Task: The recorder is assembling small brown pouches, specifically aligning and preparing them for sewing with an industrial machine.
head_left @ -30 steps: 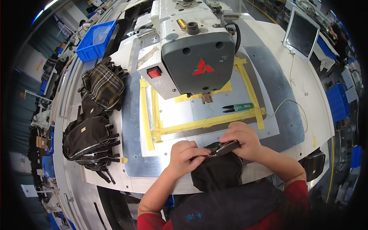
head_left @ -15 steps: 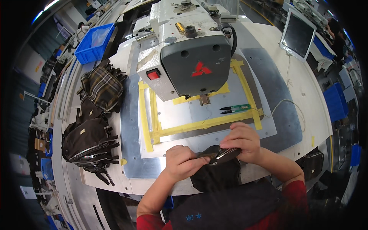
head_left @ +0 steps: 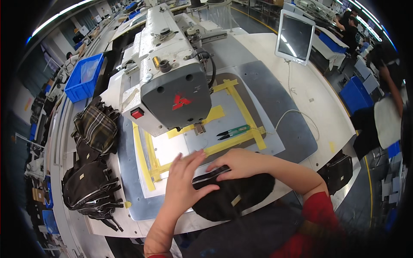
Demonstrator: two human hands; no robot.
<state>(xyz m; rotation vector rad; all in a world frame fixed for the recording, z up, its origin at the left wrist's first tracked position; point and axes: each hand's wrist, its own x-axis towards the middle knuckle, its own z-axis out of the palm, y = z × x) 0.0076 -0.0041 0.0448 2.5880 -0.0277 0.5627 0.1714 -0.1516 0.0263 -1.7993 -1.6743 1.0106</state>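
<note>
A black fabric bag piece [head_left: 254, 194] with a zipper along its upper edge and a small pale tag lies at the table's front edge. My right hand [head_left: 236, 165] bends over that zipper edge, its fingers closed on the fabric. Beside it, my left hand [head_left: 184, 182] has its fingers spread, the thumb close to the zipper's left end; nothing is in its grasp. Beyond my hands stands a grey and white industrial sewing machine [head_left: 174, 96]. Green-handled thread snips [head_left: 234, 131] rest on the yellow-taped plate [head_left: 234, 142] under its head.
Black bag pieces [head_left: 88, 185] and a plaid one [head_left: 97, 129] are piled at the left, with a blue crate [head_left: 81, 84] behind. A tablet [head_left: 294, 36] stands at the back right, a pale cord [head_left: 297, 111] below it. Another person's arm [head_left: 391, 88] shows at the far right.
The bag piece now lies spread out flatter, its tag showing. My left hand has let go and opened; my right hand has moved left along the zipper edge. The view has shifted.
</note>
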